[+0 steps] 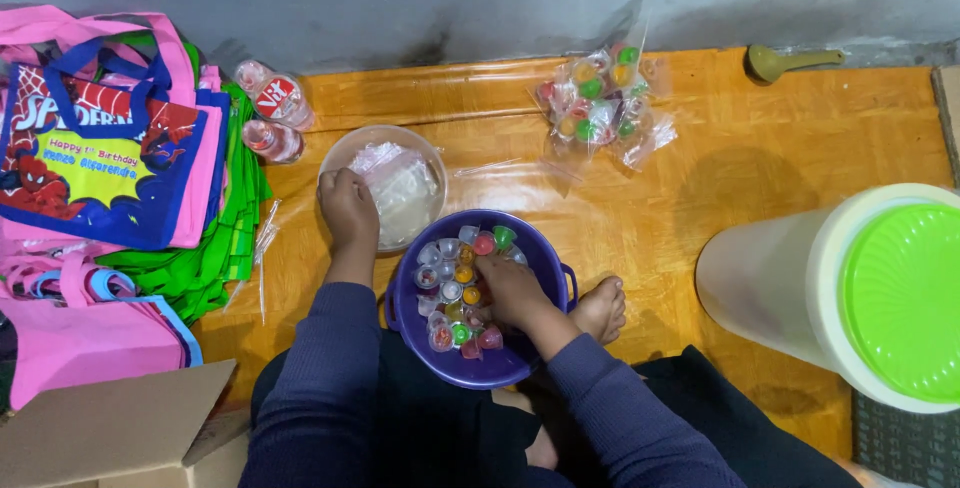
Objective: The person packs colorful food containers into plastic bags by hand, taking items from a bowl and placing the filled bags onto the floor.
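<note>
A purple basin [545,258] sits on the floor by my lap, holding several small jelly cups [455,273] in mixed colours. My right hand [512,290] is down inside it, fingers curled among the cups. My left hand [347,210] rests on the rim of a clear bowl [345,153] that holds clear plastic bags [402,188]. Whether either hand grips anything is hidden.
Stacked pink, blue and green printed tote bags [110,148] lie at left, with a cardboard box [120,428] below. Two small bottles [272,113] stand near the bowl. Bagged jelly cups [598,98] lie at the back. A white container with a green lid [880,293] stands right.
</note>
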